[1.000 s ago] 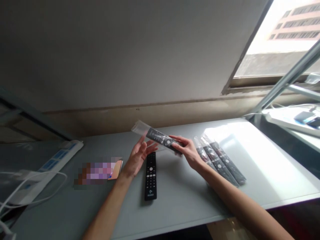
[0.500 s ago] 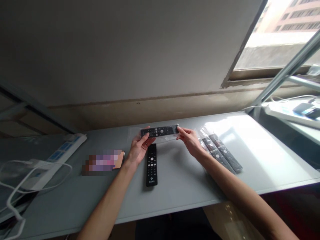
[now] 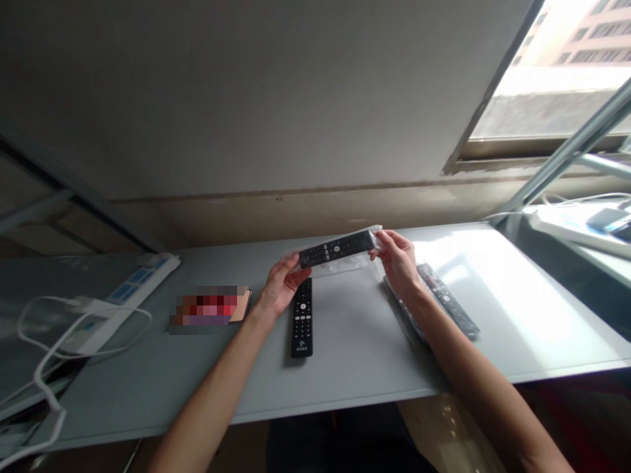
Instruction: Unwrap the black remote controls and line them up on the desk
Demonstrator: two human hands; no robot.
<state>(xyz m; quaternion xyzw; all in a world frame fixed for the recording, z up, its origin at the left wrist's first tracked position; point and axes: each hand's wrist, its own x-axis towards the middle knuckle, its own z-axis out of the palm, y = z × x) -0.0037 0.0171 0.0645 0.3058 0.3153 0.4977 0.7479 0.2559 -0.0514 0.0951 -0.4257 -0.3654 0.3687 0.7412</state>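
Note:
Above the desk a black remote control (image 3: 338,248) in a clear plastic bag (image 3: 340,266) is stretched between my two hands, tilted up to the right. My left hand (image 3: 286,281) is closed on its left end and the bag there. At the other end my right hand (image 3: 395,257) pinches the bag just past the remote's tip. A bare black remote (image 3: 302,328) lies on the desk below, its top end close under my left hand. Bagged remotes (image 3: 449,299) rest to the right, partly hidden by my right forearm.
A phone-like item with a blurred-out screen (image 3: 211,307) lies on the grey desk (image 3: 355,368) at left. Further left is a white power strip (image 3: 142,282) with white cables (image 3: 44,368). A metal frame bar (image 3: 566,151) slants up at right, by the window.
The bagged remote has been lifted and tilted, its right end higher. My right hand has moved right and up, now gripping the bag beyond the remote's end. The view has shifted slightly.

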